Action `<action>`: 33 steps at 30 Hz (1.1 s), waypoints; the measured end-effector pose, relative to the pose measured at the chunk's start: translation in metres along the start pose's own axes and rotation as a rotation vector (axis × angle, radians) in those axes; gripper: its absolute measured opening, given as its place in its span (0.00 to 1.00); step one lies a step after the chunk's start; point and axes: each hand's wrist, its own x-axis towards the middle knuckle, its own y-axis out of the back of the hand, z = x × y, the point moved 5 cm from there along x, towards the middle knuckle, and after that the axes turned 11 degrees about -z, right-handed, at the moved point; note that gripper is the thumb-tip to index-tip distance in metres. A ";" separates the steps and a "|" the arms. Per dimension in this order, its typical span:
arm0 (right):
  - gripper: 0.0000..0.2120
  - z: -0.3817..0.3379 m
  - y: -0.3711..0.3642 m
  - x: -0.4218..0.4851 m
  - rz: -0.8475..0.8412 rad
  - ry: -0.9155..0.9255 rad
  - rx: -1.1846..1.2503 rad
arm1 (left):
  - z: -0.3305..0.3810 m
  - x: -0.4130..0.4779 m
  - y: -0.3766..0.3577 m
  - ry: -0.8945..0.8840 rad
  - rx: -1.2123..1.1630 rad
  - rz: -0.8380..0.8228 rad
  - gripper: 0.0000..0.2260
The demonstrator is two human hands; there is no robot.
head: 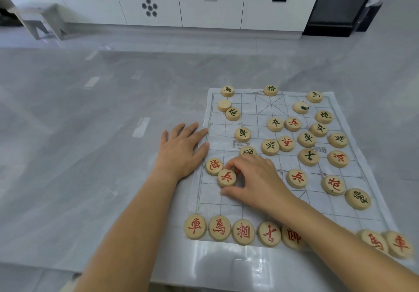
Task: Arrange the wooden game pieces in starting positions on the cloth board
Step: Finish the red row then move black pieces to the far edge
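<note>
My right hand (256, 178) grips a round wooden piece (226, 177) carved with red 兵, near-left on the white cloth board (226, 203). My left hand (181, 149) lies flat on its left edge; the near row (243, 232) reads 車, 馬, 相, 士.

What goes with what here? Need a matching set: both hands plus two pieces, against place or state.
1 left hand
2 right hand
3 blank-topped piece
4 black general piece

A far edge of cloth board, middle
B pinches red soldier piece
C flat, fingertips on the cloth's left edge
D far left, beside a black-marked piece

Pairs: 1-C, 2-B, 3-D, 4-A
</note>
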 end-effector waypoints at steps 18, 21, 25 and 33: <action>0.32 0.015 0.017 0.008 0.036 -0.136 -0.023 | 0.000 0.000 0.001 0.009 -0.009 -0.003 0.22; 0.31 -0.005 0.011 0.019 0.033 -0.092 -0.073 | 0.000 0.000 0.000 0.007 -0.015 0.011 0.22; 0.25 -0.013 0.002 0.029 0.042 -0.053 -0.138 | 0.000 0.000 -0.001 0.007 -0.011 0.010 0.22; 0.20 0.019 0.030 0.016 0.168 -0.136 0.103 | 0.001 0.001 -0.001 0.009 -0.028 0.035 0.20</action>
